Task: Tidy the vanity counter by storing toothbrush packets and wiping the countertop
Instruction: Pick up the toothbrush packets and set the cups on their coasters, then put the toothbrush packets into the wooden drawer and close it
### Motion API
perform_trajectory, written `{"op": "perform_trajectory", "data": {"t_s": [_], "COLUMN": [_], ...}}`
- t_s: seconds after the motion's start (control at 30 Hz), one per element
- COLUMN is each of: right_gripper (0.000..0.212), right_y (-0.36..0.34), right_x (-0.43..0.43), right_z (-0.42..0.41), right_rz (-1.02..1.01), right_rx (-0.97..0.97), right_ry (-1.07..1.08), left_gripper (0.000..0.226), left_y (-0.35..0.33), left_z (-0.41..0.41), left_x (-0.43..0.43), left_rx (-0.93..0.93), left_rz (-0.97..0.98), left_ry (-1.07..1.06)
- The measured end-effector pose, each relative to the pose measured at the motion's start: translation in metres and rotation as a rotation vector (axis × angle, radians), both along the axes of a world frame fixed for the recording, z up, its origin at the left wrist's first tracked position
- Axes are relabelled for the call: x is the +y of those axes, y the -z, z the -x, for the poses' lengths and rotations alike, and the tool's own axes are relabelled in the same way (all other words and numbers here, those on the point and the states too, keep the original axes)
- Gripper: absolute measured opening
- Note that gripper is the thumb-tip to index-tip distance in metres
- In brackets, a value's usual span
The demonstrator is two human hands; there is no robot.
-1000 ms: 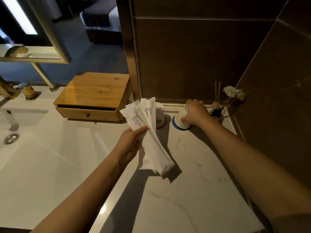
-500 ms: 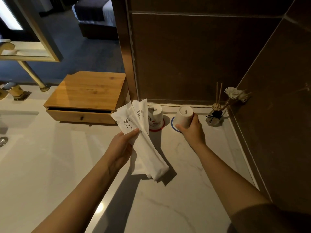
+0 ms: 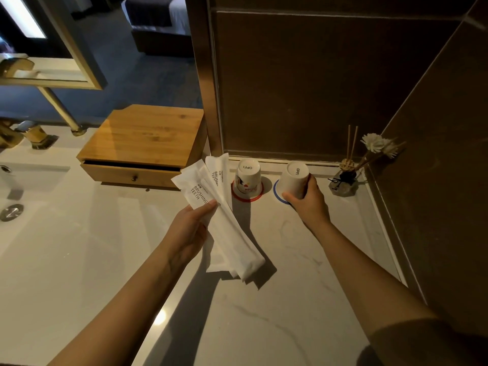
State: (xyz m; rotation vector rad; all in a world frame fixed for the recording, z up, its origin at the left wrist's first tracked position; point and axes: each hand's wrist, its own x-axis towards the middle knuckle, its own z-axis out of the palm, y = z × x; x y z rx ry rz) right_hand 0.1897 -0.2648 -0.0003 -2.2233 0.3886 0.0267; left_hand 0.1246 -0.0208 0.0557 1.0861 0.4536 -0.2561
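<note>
Now, left hand: the left hand [image 3: 188, 231] holds a fan of white paper toothbrush packets [image 3: 227, 223] printed "BRUSHING TEETH", its fingers [image 3: 208, 206] closed on their upper part, thumb on top.
Packets' place: lifted above the middle of the white marbled tabletop [image 3: 277, 313], lower ends hanging toward it; whether they touch it I cannot tell.
Right hand: the right hand [image 3: 307, 200] has its fingers wrapped around a white upturned ceramic cup [image 3: 294, 178], tilted over a blue-rimmed round coaster [image 3: 277, 191] near the back edge.
Neighbour: a second upturned white cup [image 3: 247, 178] stands on a red-rimmed coaster [image 3: 247, 198], just beside the packets' tips.
Storage: a low bamboo drawer box [image 3: 148, 143] sits at the back edge beside the basin, its drawer [image 3: 129, 175] slightly open.
Handling: the packets look light, thin and slippery against each other, so a pinch across the whole stack near one end should keep them from sliding apart. The cup is hard and breakable; grip its wall firmly.
Back right corner: a small reed diffuser with a white flower [image 3: 346, 175], easy to knock.
</note>
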Motion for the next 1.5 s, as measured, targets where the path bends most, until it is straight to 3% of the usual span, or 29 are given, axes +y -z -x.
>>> {"op": "perform_trajectory", "data": {"t_s": [0.13, 0.47, 0.57, 0.73, 0.83, 1.07, 1.27, 1.5], "right_gripper": [0.078, 0.070, 0.069, 0.045, 0.047, 0.051, 0.048, 0.047], "right_y": [-0.001, -0.005, -0.006, -0.009, -0.016, -0.032, -0.029, -0.030], "right_x": [0.000, -0.007, -0.011, 0.005, 0.026, 0.097, 0.174, 0.266], "right_z": [0.002, 0.026, 0.039, 0.057, 0.061, 0.063, 0.049, 0.018], "right_rz": [0.016, 0.073, 0.186, 0.380, 0.407, 0.410, 0.452, 0.316], "right_rx": [-0.009, -0.019, 0.031, 0.113, 0.229, 0.225, 0.156, 0.066], "right_ry": [-0.011, -0.011, 0.000, -0.166, -0.377, -0.644, -0.726, -0.666], "left_gripper": [0.032, 0.032, 0.028, 0.015, 0.016, 0.011, 0.010, 0.001], "left_y": [-0.001, 0.004, 0.006, 0.007, 0.006, 0.000, -0.002, -0.004], "left_z": [0.007, 0.033, 0.044, 0.059, 0.064, 0.072, 0.080, 0.073], "left_x": [0.002, -0.003, 0.000, 0.011, 0.024, 0.062, 0.118, 0.183], "left_rx": [-0.003, 0.061, 0.086, 0.111, 0.130, 0.198, 0.236, 0.261], "left_rz": [0.010, -0.006, -0.035, -0.085, -0.110, -0.072, -0.081, -0.050], "left_ry": [-0.003, -0.092, -0.122, -0.144, -0.134, -0.208, -0.253, -0.319]}}
